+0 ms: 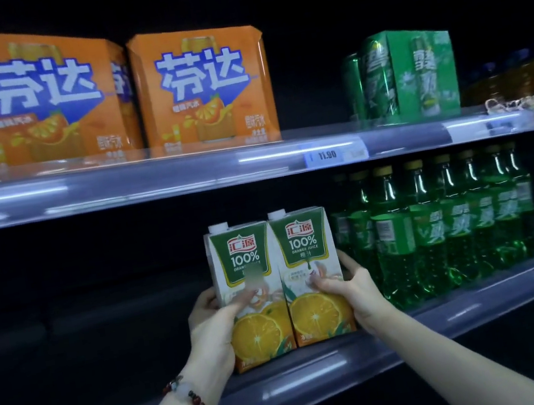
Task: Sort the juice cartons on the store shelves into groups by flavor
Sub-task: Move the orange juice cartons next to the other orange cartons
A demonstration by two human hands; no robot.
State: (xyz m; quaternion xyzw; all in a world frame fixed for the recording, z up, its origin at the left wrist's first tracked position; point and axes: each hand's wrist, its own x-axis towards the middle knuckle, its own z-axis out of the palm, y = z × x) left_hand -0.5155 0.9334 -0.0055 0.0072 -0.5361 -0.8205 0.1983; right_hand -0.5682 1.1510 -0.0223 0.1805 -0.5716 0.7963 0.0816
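Two orange juice cartons stand upright and touching side by side on the lower shelf [318, 368], near its front edge. The left hand [213, 328] grips the left carton [249, 291] — thumb across its front face, fingers curled round its left side. The right hand [351, 288] grips the right carton [309, 272] the same way, thumb on the front and fingers wrapped round the right side. A beaded bracelet [193, 402] sits on the left wrist. Just to the right of the cartons stands a row of green bottles [436, 229]. On the upper shelf [151, 179] are two orange boxes [104, 95] side by side and, well apart to the right, a green pack of cans [402, 74] — a price tag [328, 155] on the shelf edge reads 11.90.
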